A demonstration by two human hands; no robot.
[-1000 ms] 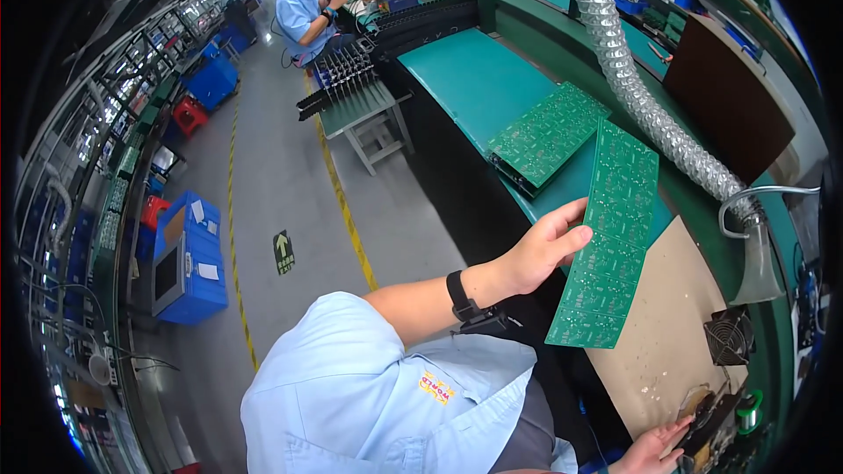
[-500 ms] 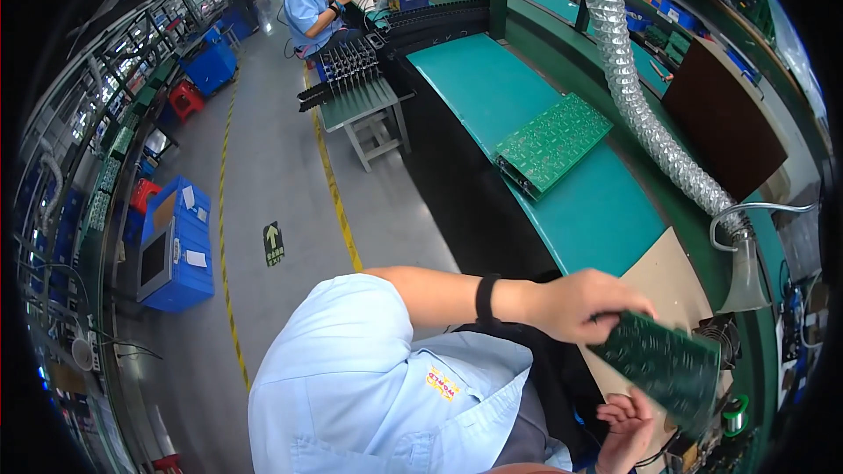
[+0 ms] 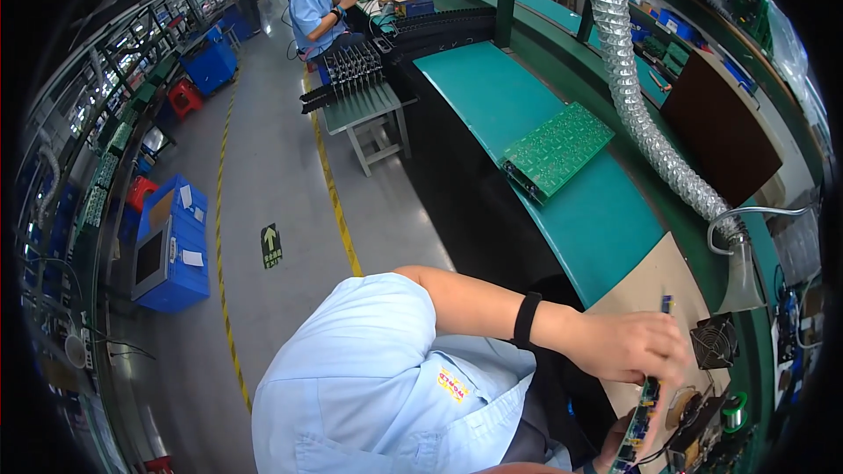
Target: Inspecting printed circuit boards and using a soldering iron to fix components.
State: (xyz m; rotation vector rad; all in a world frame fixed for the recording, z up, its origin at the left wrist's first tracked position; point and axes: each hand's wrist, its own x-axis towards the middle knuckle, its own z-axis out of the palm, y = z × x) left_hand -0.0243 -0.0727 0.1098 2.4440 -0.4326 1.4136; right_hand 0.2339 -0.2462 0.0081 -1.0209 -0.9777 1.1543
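Observation:
A green circuit board (image 3: 648,417) stands edge-on above the bench, components showing along its narrow side. My left hand (image 3: 634,344), with a black band on the wrist, is closed over its upper part. At the lower end my right hand (image 3: 609,449) grips the same board; some of its fingers are hidden behind it. Under and beside the board lies a brown sheet (image 3: 628,296) on the bench. A black fan-like round grille (image 3: 714,342) and a spool of green-rimmed solder wire (image 3: 735,413) are to the right of my hands.
Another green circuit board (image 3: 559,151) lies on the teal mat (image 3: 601,219) farther along. A silver flexible duct (image 3: 628,92) hangs down to a clear funnel (image 3: 745,276). A co-worker (image 3: 316,10) sits beyond a small metal table (image 3: 360,105). Blue bins (image 3: 176,246) stand across the aisle.
The board has turned from showing its flat green face to edge-on. My left hand has shifted right and slightly down, and my right hand has gone from spread fingers to gripping the board.

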